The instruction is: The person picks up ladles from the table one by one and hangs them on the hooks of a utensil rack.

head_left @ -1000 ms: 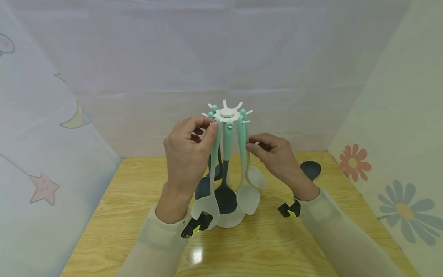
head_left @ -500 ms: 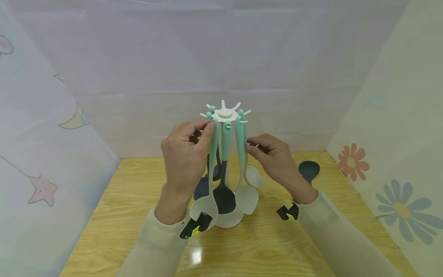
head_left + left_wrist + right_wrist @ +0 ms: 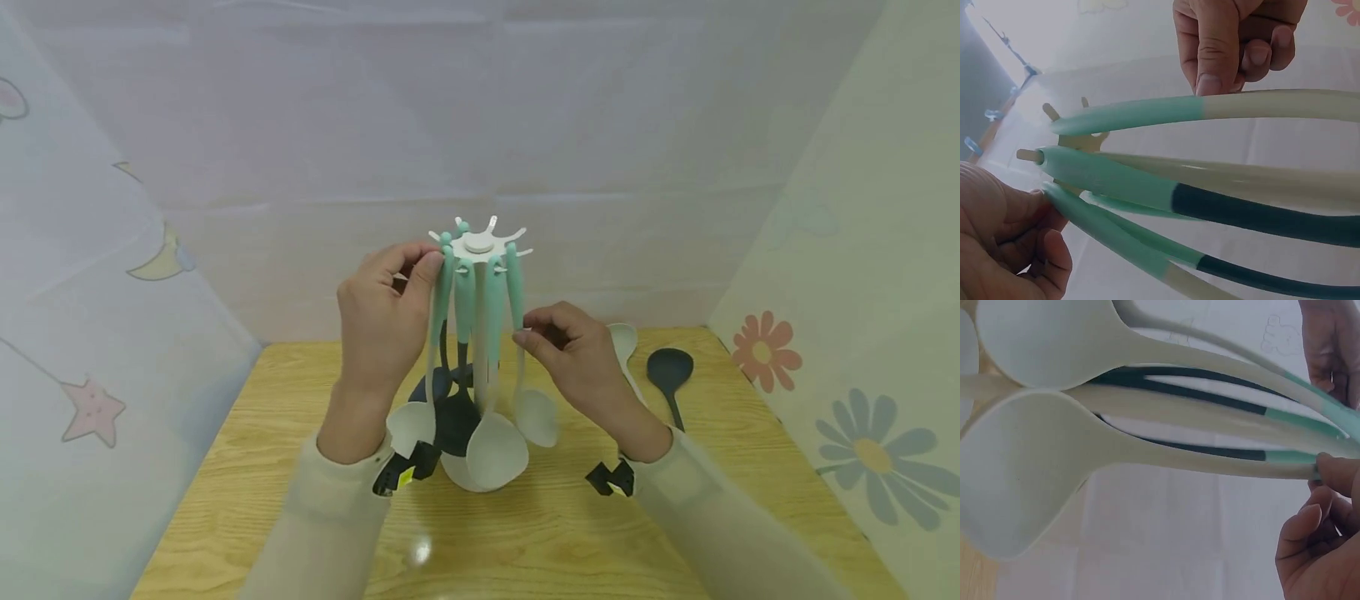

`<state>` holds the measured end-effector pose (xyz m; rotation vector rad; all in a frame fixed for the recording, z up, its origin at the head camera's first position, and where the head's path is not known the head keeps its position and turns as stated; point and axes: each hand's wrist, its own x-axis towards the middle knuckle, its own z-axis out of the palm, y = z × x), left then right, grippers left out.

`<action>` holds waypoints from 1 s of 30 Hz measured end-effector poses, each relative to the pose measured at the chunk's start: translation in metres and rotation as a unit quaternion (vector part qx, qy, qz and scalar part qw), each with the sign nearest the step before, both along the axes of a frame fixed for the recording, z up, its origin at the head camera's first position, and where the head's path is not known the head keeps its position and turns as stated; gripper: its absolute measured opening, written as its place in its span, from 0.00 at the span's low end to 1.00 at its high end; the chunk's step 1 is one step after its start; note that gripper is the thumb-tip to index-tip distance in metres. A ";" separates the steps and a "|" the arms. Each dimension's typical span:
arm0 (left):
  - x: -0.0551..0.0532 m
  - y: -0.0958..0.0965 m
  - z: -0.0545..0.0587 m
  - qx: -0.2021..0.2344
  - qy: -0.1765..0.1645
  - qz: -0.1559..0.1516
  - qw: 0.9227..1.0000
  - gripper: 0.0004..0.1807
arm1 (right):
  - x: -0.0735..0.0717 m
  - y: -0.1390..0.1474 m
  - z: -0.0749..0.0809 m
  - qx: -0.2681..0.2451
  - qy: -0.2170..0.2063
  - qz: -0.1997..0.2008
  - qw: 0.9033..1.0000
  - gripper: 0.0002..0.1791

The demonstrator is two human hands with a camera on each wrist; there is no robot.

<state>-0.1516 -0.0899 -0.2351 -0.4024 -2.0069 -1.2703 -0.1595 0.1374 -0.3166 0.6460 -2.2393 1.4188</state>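
Observation:
A white utensil stand point(image 3: 480, 242) with hooked arms holds several kitchen utensils with mint-green handles. At its left, my left hand point(image 3: 390, 308) pinches the top of the handle of a white ladle point(image 3: 411, 427) between thumb and fingers. On the other side, my right hand point(image 3: 573, 358) pinches the handle of a white spoon point(image 3: 537, 417) lower down, where green meets white. Between them hang a dark ladle point(image 3: 457, 422) and a broad white spoon point(image 3: 497, 453). More dark utensils hang behind, partly hidden. In the right wrist view, my right thumb point(image 3: 1338, 475) presses the handle.
Behind my right forearm, a white utensil point(image 3: 622, 340) and a dark ladle point(image 3: 670, 369) lie on the wooden table point(image 3: 285, 517). A pale wall point(image 3: 480, 108) stands behind, with decorated panels at both sides.
The stand has turned, its front utensils swinging left and the right-hand spoon coming forward. Both hands have shifted left, my right also lower. The white utensil on the table now shows.

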 end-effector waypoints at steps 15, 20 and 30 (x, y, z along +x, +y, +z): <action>-0.007 -0.005 0.004 0.079 -0.090 -0.048 0.992 0.11 | 0.010 0.013 -0.024 0.042 -0.009 -0.041 0.998 0.06; -0.006 -0.002 0.005 0.102 -0.087 -0.062 0.989 0.10 | 0.006 0.058 -0.056 0.091 -0.041 -0.115 0.988 0.07; -0.002 -0.001 0.007 0.101 -0.095 -0.062 0.988 0.10 | -0.010 0.151 -0.104 0.276 -0.147 -0.188 0.931 0.13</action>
